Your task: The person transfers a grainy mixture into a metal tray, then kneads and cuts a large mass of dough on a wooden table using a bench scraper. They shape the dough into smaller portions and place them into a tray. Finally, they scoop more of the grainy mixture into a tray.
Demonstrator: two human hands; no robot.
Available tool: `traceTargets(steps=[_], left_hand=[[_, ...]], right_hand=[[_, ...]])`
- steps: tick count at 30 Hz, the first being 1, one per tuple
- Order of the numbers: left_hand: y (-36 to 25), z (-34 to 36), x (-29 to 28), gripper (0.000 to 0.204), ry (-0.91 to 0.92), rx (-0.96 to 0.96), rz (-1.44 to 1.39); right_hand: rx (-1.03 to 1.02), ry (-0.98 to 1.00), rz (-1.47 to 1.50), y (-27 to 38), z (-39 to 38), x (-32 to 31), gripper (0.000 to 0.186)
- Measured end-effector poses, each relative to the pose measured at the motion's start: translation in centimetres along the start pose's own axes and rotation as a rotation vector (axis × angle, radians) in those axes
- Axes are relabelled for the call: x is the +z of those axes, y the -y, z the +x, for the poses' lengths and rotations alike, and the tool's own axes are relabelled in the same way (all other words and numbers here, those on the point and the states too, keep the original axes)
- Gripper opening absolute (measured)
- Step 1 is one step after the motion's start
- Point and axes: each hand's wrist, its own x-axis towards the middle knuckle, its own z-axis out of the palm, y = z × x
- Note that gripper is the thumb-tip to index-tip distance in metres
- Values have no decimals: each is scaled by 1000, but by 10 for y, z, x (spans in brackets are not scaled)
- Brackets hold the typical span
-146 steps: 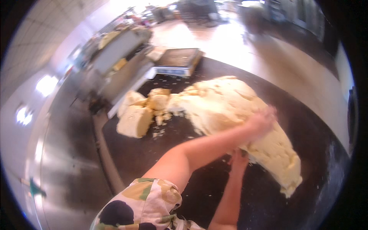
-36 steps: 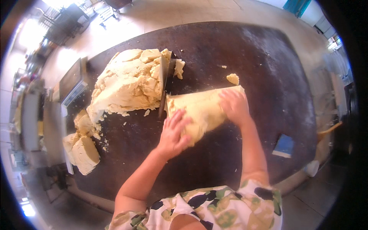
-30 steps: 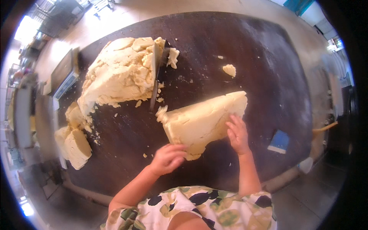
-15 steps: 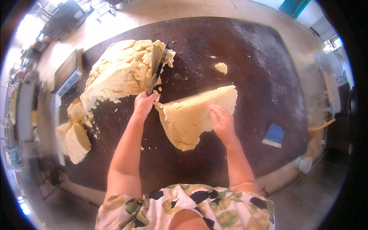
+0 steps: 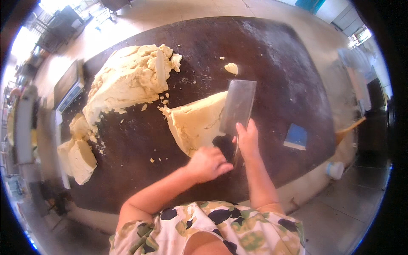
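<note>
Dough slab (image 5: 193,121) is laid on the dark tabletop (image 5: 276,106), its right end covered by the blade of a cleaver (image 5: 239,102). The cleaver is gripped by the right hand (image 5: 249,138), its handle partly hidden. The left hand (image 5: 208,165) is curled at the slab's near edge, palm unseen; whether the handle is touched by it cannot be told. The scale (image 5: 68,87) is blurred.
</note>
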Motion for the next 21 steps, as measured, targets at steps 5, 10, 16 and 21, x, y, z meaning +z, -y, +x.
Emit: traceTargets(steps=[5, 10, 16, 21], left_hand=[[75, 63, -41, 40, 34, -321, 371], [100, 99, -68, 70, 249, -479, 424], [103, 121, -68, 92, 469, -681, 211], [106, 135, -72, 92, 569, -711, -28]], right_hand=[[-669, -68, -1112, -43, 0, -27, 17], [-636, 10, -1305, -43, 9, -14, 18], [-369, 207, -1218, -36, 44, 13, 10], [-354, 262, -1203, -37, 81, 34, 14]])
